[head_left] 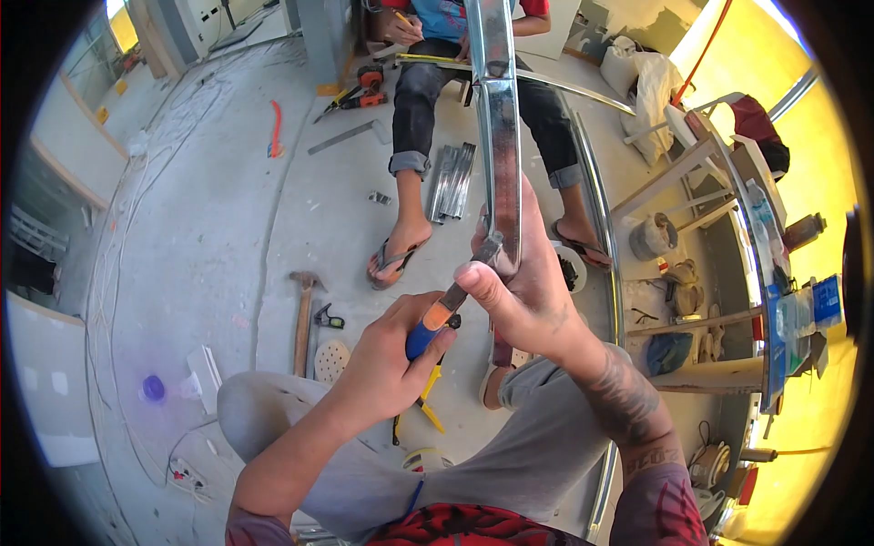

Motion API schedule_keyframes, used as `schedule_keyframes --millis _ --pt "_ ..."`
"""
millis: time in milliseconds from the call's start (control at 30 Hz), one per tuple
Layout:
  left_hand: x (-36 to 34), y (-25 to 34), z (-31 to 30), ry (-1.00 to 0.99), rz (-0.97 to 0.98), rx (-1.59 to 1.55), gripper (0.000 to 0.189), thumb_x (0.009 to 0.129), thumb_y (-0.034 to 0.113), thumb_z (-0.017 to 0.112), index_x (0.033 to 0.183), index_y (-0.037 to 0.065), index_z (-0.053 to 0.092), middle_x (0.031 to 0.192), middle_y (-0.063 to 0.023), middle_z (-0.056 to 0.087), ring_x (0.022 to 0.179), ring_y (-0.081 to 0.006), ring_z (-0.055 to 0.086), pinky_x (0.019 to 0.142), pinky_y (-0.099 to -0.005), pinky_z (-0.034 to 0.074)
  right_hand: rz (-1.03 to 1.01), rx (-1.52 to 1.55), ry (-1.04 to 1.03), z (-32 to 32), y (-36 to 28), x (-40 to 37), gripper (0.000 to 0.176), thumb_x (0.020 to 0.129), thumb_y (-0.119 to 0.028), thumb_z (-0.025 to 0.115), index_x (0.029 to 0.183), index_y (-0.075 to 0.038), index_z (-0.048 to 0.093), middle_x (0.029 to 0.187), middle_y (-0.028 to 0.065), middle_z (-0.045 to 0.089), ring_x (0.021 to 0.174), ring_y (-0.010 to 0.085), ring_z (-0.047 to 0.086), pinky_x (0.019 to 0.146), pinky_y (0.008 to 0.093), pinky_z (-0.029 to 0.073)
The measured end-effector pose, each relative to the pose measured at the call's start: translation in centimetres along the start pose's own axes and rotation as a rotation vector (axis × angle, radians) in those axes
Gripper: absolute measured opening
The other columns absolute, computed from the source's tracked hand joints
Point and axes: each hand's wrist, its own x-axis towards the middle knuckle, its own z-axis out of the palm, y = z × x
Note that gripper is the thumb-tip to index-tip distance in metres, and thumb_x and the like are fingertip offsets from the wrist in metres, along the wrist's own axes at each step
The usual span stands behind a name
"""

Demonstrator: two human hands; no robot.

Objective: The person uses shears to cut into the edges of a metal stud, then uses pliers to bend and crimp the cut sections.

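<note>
In my left hand (378,359) are what look like tin snips (437,320), with a blue and orange handle. Their dark metal head meets the near end of a long, shiny metal channel (503,173). My right hand (537,305) grips that channel from below and the right, its thumb resting close to the tool's head. The channel points away from me, toward a person seated opposite. Whether the jaws are biting into the metal cannot be made out.
A seated person (428,118) holds a pencil beside a yellow tape measure (437,60). On the floor lie a hammer (304,318), short metal channels (452,187), a cordless drill (369,84) and a square (346,136). A cluttered wooden bench (701,378) stands right.
</note>
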Motion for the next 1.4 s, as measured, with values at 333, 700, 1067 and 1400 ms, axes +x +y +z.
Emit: schedule_keyframes --millis 333,700,1067,1400 --pt "-0.1 1.1 -0.3 -0.091 -0.098 -0.046 0.030 0.101 0.028 0.062 0.115 0.002 0.059 0.096 -0.0102 0.070 0.086 -0.0211 0.068 0.080 -0.0353 0.051 0.003 0.040 0.024 0.0 -0.2 0.0 0.106 0.088 -0.030 0.081 0.156 0.007 0.010 0.140 0.0219 0.049 0.114 0.0219 0.056 0.100 0.0363 0.046" --pt "0.1 0.5 -0.2 -0.099 -0.070 -0.109 0.028 0.101 0.027 0.061 0.118 0.005 0.055 0.086 -0.0135 0.065 0.077 -0.0288 0.067 0.072 -0.0373 0.049 -0.040 0.067 0.051 0.0 0.0 0.1 0.106 0.086 -0.031 0.082 0.155 0.007 0.012 0.141 0.0232 0.049 0.121 0.0246 0.054 0.103 0.0372 0.044" --pt "-0.1 -0.4 0.9 -0.061 0.041 -0.211 0.022 0.102 0.022 0.059 0.115 0.005 0.056 0.080 -0.0086 0.063 0.071 -0.0175 0.061 0.068 -0.0343 0.048 -0.164 -0.212 0.082 -0.5 -0.3 -0.4 0.096 0.093 -0.041 0.072 0.154 0.010 0.016 0.139 0.0253 0.050 0.125 0.0304 0.054 0.106 0.0387 0.041" --pt "-0.2 1.2 0.5 -0.070 -0.159 -0.027 0.037 0.102 0.021 0.060 0.134 0.004 0.053 0.103 -0.0111 0.070 0.095 -0.0212 0.068 0.087 -0.0336 0.051 0.078 0.121 0.110 -0.8 -0.4 0.0 0.078 0.105 -0.063 0.024 0.161 -0.009 0.018 0.094 0.0018 0.052 0.065 0.0061 0.042 0.057 0.0210 0.040"
